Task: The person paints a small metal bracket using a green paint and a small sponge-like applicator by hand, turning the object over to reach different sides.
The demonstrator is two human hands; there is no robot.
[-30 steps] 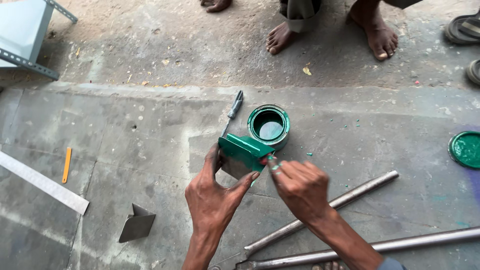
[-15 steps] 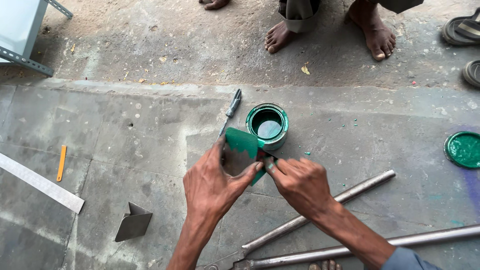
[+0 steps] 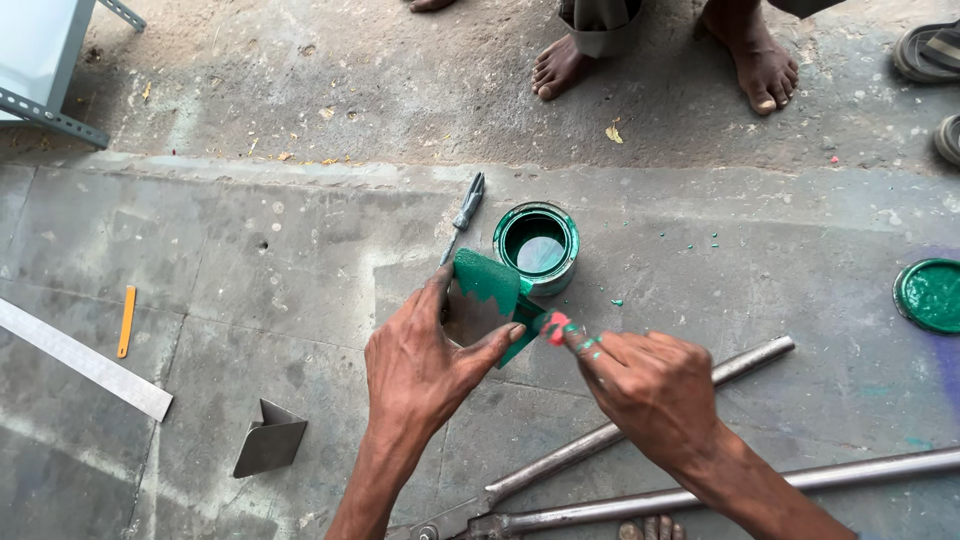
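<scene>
Green paint now covers more of the bent metal bracket (image 3: 487,300), which has been turned since a second ago, its painted face up. Left hand (image 3: 425,365) pinches it just in front of the open can (image 3: 537,245); right hand (image 3: 655,385) clamps a small pink-tipped dauber (image 3: 553,326) against its edge.

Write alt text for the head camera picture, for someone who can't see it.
Seen from above, a left hand holds a folded metal bracket, partly painted green, while the right hand presses a small paint-tipped brush to it. An open can of green paint stands just behind on the concrete floor, its lid off to the right. Another person's bare feet show at the top.
</scene>
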